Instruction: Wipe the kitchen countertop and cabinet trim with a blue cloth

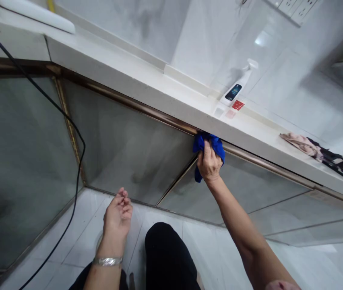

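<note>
A blue cloth (pixel 217 148) is bunched under my right hand (pixel 209 162), whose fingers press it against the brown metal trim (pixel 159 117) just below the countertop edge. One end of the cloth hangs down past my wrist. My left hand (pixel 118 211) is held above the floor, palm turned up, with its fingers loosely curled and nothing in them. Behind both hands stand the grey cabinet panels (pixel 123 149), framed by thin metal strips. The cloth hides the stretch of trim beneath it.
On the white countertop (pixel 129 76) are a white bottle with a dark label (pixel 233 92), a red packet (pixel 238 105) and a pink and black cloth bundle (pixel 307 148). A black cable (pixel 82 147) hangs across the left cabinet. My knee (pixel 168 253) is over the tiled floor (pixel 81 233).
</note>
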